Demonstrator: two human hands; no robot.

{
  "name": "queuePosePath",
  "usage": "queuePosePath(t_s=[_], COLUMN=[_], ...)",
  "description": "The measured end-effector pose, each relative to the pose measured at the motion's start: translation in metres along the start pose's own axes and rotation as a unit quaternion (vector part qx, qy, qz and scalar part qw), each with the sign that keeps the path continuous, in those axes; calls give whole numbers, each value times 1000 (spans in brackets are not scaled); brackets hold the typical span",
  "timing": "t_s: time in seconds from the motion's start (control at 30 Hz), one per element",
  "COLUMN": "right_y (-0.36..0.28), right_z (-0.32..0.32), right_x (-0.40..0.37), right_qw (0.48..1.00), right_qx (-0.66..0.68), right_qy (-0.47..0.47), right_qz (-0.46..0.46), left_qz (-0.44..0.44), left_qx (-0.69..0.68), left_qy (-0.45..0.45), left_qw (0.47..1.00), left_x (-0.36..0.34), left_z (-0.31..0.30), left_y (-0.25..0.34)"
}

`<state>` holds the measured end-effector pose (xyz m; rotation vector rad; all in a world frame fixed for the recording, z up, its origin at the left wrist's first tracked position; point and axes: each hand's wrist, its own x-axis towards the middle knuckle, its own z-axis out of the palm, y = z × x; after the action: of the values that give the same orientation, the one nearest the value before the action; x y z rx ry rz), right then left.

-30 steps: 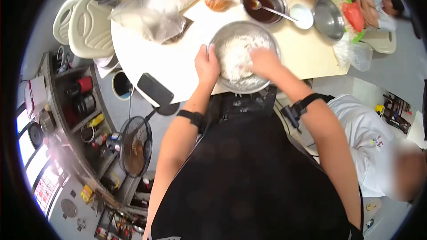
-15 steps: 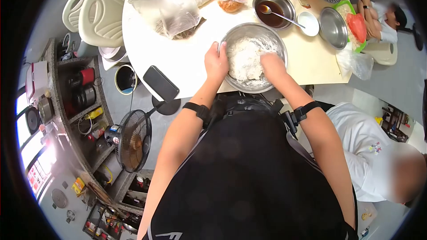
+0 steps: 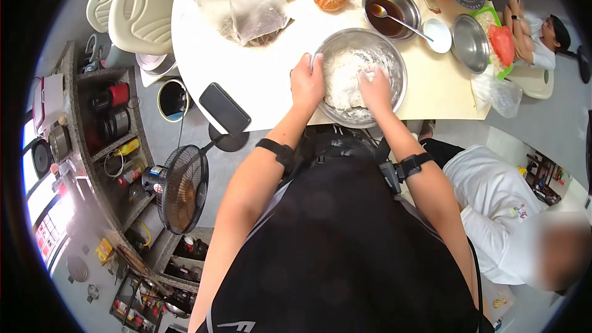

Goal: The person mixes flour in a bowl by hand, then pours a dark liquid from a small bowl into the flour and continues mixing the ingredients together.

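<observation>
A steel mixing bowl (image 3: 402,89) stands near the table's front edge, with white floury dough (image 3: 343,80) inside. My left hand (image 3: 307,83) grips the bowl's left rim, thumb over the edge and fingers outside. Inside the bowl, my right hand (image 3: 375,89) has curled fingers on the right part of the dough, and white flour coats the fingertips. Behind the bowl sits a smaller steel pot (image 3: 414,9) of brown liquid, a spoon (image 3: 401,23) resting in it. A small white bowl (image 3: 437,36) is beside that spoon's handle.
An empty-looking steel basin (image 3: 470,43) and a green tray (image 3: 507,73) with a red bag are at the right. Plastic bags (image 3: 246,6) and a black phone (image 3: 224,108) lie on the left. A fan (image 3: 185,190) stands left; one person sits close at right, another farther back.
My right hand has shifted left and its curled fingers now show above the dough. My left hand stays on the rim. The whole view has shifted slightly.
</observation>
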<state>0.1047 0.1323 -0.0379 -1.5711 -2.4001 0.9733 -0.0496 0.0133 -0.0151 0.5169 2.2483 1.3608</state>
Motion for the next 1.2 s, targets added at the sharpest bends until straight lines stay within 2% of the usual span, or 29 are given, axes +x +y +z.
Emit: queuePosePath(t_s=[0.07, 0.17, 0.2, 0.33, 0.47, 0.53, 0.57, 0.63, 0.73, 0.83, 0.87, 0.93, 1.0, 1.1, 1.13, 1.2], right_y=[-13, -24, -26, -48, -24, -33, -37, -43, -36, -49, -52, -47, -38, -28, -17, -3], right_z=[16, 46, 47, 45, 69, 55, 54, 52, 27, -11, -21, -29, -33, -46, -37, -29], right_x=[-5, -18, -21, -12, -12, -14, -9, 3, -8, -7, -4, -1, -3, -9, -10, -13], right_qw=[997, 980, 984, 991, 979, 983, 985, 990, 992, 992, 987, 993, 994, 989, 987, 985], right_qx=[-71, -147, -140, -127, -192, -179, -162, -128, -99, -55, -63, -26, -4, 57, 109, 138], right_qy=[40, 125, 97, 17, 70, -2, -8, -20, -69, -114, -145, -115, -104, -115, -105, -85], right_qz=[4, -47, -48, 49, -20, 51, 53, 57, 21, -20, -7, 4, 30, 74, 59, 52], left_qz=[-5, -5, -20, -45, -52, -44, -40, 7, 156, 185, 166, 75, -66, -174, -196, -182], left_qx=[4, -2, 8, 15, 0, 14, 22, 36, 85, 148, 153, 145, 85, -17, -104, -143], left_qy=[6, 2, -6, -22, -32, -38, -42, -18, 12, -97, -138, -246, -337, -375, -371, -358], left_qw=[1000, 1000, 1000, 999, 998, 998, 998, 999, 984, 967, 964, 955, 935, 911, 902, 905], left_x=[-2, -1, -2, 0, 5, 9, 11, 13, 46, 95, 118, 171, 188, 198, 202, 207], left_z=[1, 3, 4, 3, 6, 2, -1, -7, -8, 19, 35, 69, 86, 103, 110, 115], left_y=[1, -6, -7, -7, -6, -3, 0, 11, 32, 71, 70, 58, 67, 70, 66, 59])
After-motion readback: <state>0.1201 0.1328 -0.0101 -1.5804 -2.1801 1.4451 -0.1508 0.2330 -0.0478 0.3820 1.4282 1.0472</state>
